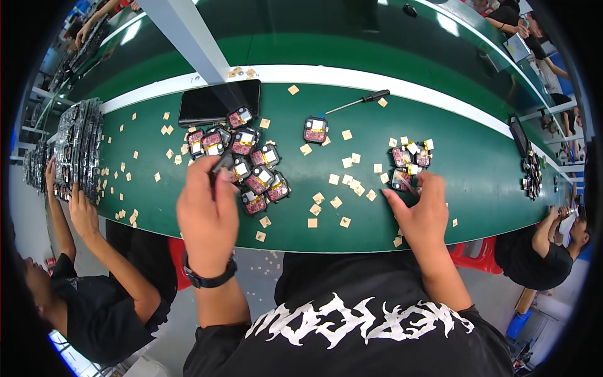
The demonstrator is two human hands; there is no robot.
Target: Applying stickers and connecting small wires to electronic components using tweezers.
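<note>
In the head view, we find the left hand (pixel 206 212) pinching a small dark piece (pixel 222 164) at the larger cluster of circuit modules (pixel 259 181) on the green tabletop (pixel 370 225). The right hand (pixel 422 212) reaches the smaller cluster (pixel 402 156); we cannot tell whether its fingertips grip anything. We note a lone module (pixel 315 131) between both clusters, beside a screwdriver (pixel 358 102).
</note>
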